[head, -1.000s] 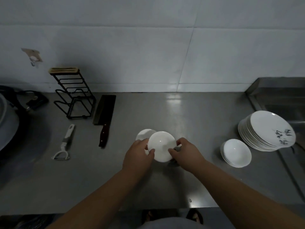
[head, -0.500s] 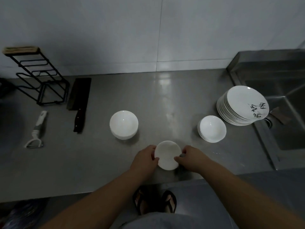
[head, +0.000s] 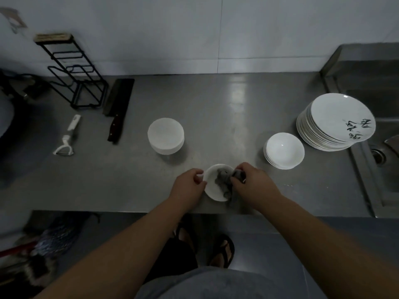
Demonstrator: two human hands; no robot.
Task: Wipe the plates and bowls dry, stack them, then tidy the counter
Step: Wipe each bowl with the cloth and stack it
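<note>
A small white bowl [head: 212, 186] sits near the counter's front edge. My left hand [head: 190, 186] grips its left rim. My right hand [head: 251, 181] pinches a grey cloth [head: 224, 180] that lies bunched inside the bowl. One stack of white bowls [head: 165, 135] stands behind to the left. A second stack of white bowls [head: 284, 150] stands to the right. Beside that one rises a tall stack of white plates [head: 336, 123] with black writing on the top plate.
A cleaver [head: 117, 108], a white peeler [head: 68, 137] and a black wire rack [head: 71, 72] lie at the back left. A steel sink [head: 380, 130] lies at the right. The counter's front edge [head: 108, 210] runs just below my hands.
The bowl I held up has come down near the counter's front edge. The grey cloth has moved from behind it into its inside, in my right hand.
</note>
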